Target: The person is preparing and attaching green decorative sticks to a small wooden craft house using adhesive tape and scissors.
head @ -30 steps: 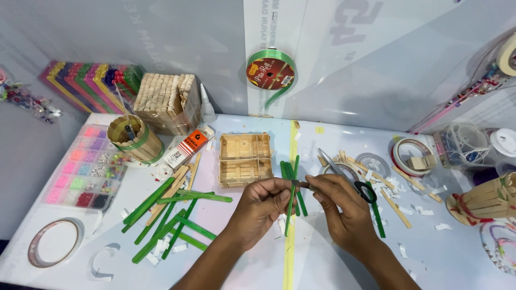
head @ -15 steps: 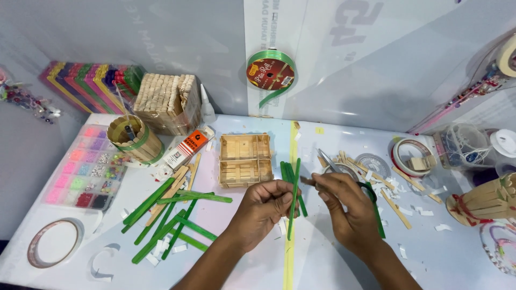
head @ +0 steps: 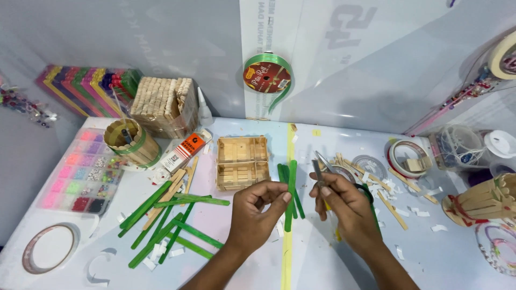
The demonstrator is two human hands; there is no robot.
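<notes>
left hand (head: 257, 210) pinching green craft sticks (head: 290, 188) upright, centre-near over table (head: 322, 268) | right hand (head: 344, 207) gripping scissors (head: 321, 171), blades up, just right of sticks | tip: hold bundle steady, keep fingertips clear of blades

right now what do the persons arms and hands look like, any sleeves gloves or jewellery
Both forearms come up from the bottom edge and are bare as far as the picture shows, with no sleeve in view. The left hand and the right hand wear no gloves. No ring, watch or bracelet shows on the fingers or wrists. Fingernails are short and unpainted where they can be seen.
</notes>
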